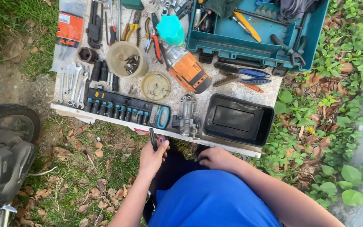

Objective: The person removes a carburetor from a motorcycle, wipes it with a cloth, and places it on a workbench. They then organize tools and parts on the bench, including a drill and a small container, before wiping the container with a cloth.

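Fingers of the left hand wrap a black-handled tool just below the board's edge, near the carburetor; the right hand rests loosely curled, holding nothing, beside it.
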